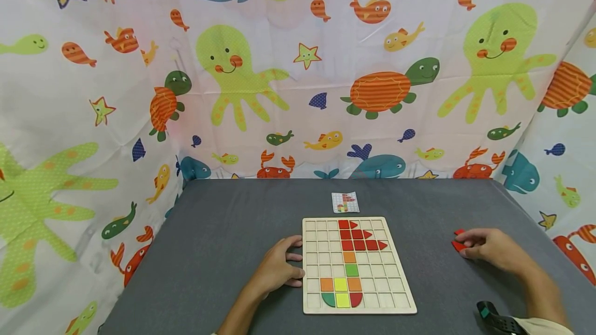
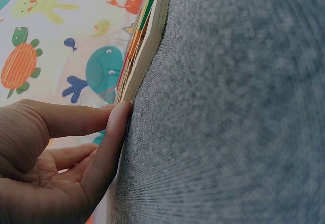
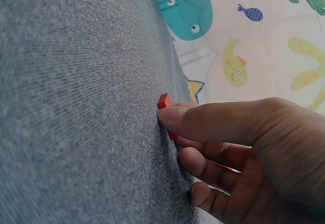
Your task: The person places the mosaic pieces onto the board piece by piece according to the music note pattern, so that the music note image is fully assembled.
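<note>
A wooden grid board lies on the table with coloured tiles in its squares. Red squares and red triangles form three rows at its top; orange, green and yellow tiles fill squares below. Against the board's left edge, my left hand rests with spread, loosely bent fingers; fingertips touch the rim in the left wrist view. Right of the board, my right hand pinches a small red tile between thumb and fingers, close to the table. Another red piece shows just beyond those fingers, partly hidden.
A small printed pattern card lies behind the board on the grey table. A curtain with sea animals hangs along the back and sides. A black strap is near the right wrist.
</note>
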A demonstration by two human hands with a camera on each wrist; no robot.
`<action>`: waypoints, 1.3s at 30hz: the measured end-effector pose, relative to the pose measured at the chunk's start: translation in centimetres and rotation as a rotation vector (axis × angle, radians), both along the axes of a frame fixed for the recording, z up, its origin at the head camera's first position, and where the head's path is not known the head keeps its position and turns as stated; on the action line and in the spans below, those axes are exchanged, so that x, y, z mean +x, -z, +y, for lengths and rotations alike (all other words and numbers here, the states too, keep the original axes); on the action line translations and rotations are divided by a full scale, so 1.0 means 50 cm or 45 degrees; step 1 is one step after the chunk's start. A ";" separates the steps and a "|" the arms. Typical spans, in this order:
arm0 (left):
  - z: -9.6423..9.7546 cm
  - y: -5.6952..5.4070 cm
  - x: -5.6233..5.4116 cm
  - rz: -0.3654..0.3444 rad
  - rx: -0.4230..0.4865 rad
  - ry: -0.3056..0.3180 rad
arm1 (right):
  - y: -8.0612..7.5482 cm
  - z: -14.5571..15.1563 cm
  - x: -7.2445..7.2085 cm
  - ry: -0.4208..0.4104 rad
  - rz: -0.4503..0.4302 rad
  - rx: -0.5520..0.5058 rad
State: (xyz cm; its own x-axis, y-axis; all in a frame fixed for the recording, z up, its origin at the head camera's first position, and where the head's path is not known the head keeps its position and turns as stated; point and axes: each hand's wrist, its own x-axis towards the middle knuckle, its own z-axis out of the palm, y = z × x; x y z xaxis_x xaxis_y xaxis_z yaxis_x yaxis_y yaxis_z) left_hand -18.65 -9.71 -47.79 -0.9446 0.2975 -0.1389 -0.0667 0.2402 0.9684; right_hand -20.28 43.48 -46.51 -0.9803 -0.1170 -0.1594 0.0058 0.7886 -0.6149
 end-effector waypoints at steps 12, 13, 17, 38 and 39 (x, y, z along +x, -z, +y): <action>0.003 -0.002 0.001 -0.008 -0.015 -0.006 | 0.007 -0.009 -0.008 0.034 -0.001 0.120; 0.003 -0.002 0.002 -0.008 -0.015 -0.005 | 0.007 -0.010 -0.009 0.030 0.006 0.128; 0.003 -0.003 0.002 -0.005 -0.017 -0.003 | 0.008 -0.013 -0.007 0.038 0.044 0.155; 0.003 -0.003 0.002 -0.009 -0.012 -0.003 | -0.007 -0.118 -0.024 -0.025 0.182 0.097; 0.003 -0.003 0.002 -0.010 -0.011 -0.003 | -0.008 -0.127 -0.025 -0.034 0.198 0.092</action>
